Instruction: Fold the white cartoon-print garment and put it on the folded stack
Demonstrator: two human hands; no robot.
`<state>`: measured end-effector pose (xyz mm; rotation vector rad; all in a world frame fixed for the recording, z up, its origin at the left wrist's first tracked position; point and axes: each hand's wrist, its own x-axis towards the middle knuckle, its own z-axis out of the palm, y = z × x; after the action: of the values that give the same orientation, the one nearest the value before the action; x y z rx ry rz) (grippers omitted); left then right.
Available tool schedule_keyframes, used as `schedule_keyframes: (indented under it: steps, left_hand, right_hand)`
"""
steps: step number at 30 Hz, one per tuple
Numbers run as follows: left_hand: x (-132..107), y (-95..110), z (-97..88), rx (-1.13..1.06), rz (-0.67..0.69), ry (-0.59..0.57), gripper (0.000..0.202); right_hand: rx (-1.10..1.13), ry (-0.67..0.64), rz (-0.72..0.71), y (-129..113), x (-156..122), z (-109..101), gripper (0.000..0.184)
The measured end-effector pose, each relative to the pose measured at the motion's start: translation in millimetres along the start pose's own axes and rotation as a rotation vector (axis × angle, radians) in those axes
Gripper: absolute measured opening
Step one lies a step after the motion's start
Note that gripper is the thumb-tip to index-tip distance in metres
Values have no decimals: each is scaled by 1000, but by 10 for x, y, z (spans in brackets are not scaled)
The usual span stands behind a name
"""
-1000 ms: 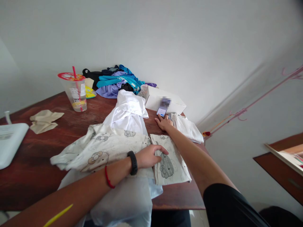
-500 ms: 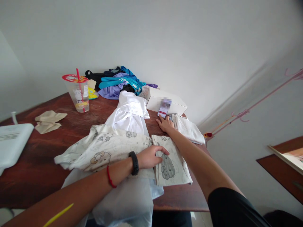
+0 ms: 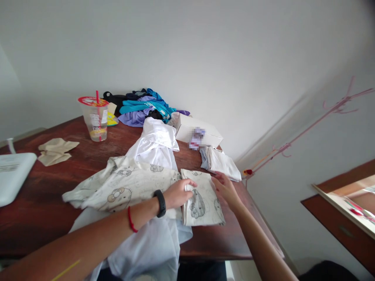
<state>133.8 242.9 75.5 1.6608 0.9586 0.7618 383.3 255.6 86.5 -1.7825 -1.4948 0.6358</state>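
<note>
Left grip (image 3: 178, 193): fingers curled, pressing down on the printed cloth (image 3: 137, 187) at its fold line; nothing pinched that shows, hand flat-ish on the fabric.
Right grip (image 3: 225, 188): open, fingers spread, palm tilted toward the cloth's near right edge; holds nothing; touching or just off the fabric, cannot tell which.
Change: right hand drawn back from the phone (image 3: 195, 141) by the white box (image 3: 199, 132), now beside the left hand at the cloth; left hand unmoved on the fold.
Meaning, as judged: both hands back on the garment, folding resumed.
Printed cloth: cream, cartoon print, spread under the left grip, one folded panel (image 3: 202, 199) between the two hands, on the counter (image 3: 43, 195).
Under the cloth: pale white garment (image 3: 146, 249) hanging over the near counter edge.
Beyond the right grip: small folded white piece (image 3: 219, 162).
Beyond the left grip: white shirt (image 3: 156, 144), then a heap of blue and purple clothes (image 3: 143, 107).
Far left: plastic cup (image 3: 95, 121) with red straw, beige rag (image 3: 55, 150).
</note>
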Motion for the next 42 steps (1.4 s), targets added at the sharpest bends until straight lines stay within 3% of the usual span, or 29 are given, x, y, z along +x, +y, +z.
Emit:
schedule_keyframes:
  steps: [2,4,7,9,12,16,20,23,28,31,35,39,42]
  left_hand:
    - [-7,-34,44,60,113,74,37]
    - [-35,-55,102,136,185,165,44]
    - [-113,-40,178,272,271,290,60]
    - [-167,-8,198,384,385,294,61]
    - [-216,35,183,476,515,171,52]
    - [-246,63,159,357,502,-5,53]
    - [-281,103,162,222,568,-55,57]
    - [-303,161,140,142,566,-53,56]
    - [-359,301,64,-61,553,-7,55]
    - [-366,350,55,-368,469,-110,56]
    - [-284,324,76,-838,147,-274,61]
    - [-210,303,69,-1137,-149,-274,64]
    - [-205,338,51,-1249,-248,-237,67]
  right_hand:
    - [192,-155,200,-16,-218,-100,59]
    - [298,-309,311,-55,-368,-171,59]
    - [344,-436,347,-76,-461,-219,51]
    - [364,-468,362,-60,-464,-211,47]
    - [431,-472,392,-41,-449,-145,43]
    - [564,-434,400,-59,-452,-5,38]
    - [658,-444,499,-150,-451,21,45]
    - [634,-415,469,-314,-428,-135,48]
    - [507,-180,425,-658,-353,-604,51]
    - [427,-103,470,-746,-277,-880,45]
    - [319,-69,431,-663,-159,-1207,33]
    - [250,-73,342,-533,-95,-1450,28]
    - [214,-141,311,-517,-104,-1464,28]
